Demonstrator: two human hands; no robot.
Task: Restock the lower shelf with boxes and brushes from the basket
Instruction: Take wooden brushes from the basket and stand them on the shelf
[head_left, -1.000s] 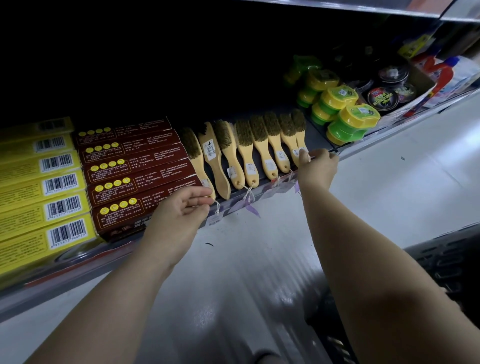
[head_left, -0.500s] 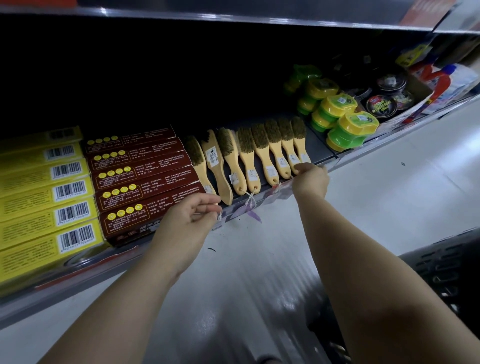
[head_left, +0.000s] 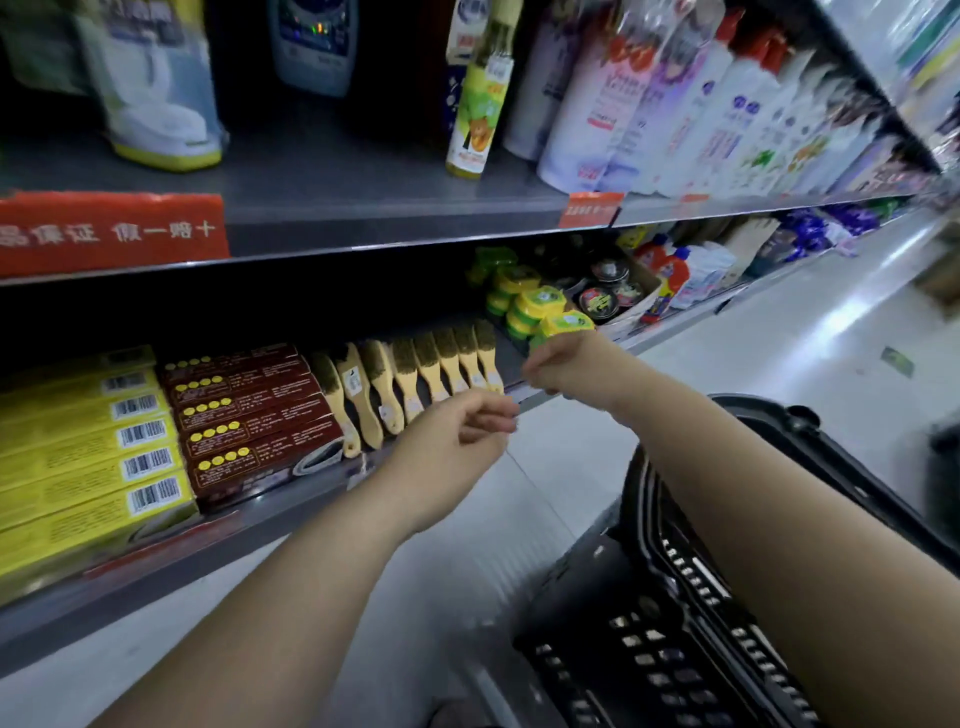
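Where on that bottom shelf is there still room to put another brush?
One bare dark strip lies between the rightmost brush and the green-and-yellow tubs, beside the right hand. The yellow boxes, brown boxes and brushes sit packed side by side.

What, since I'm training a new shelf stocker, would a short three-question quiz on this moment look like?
1. True or false: the wooden-handled brushes lie between the dark red boxes and the green-and-yellow tubs.
2. Which boxes sit leftmost on the lower shelf? A) dark red boxes B) yellow barcoded boxes C) blue boxes
3. Short answer: which hand is nearer the tubs?
Key: 1 true; 2 B; 3 the right hand.
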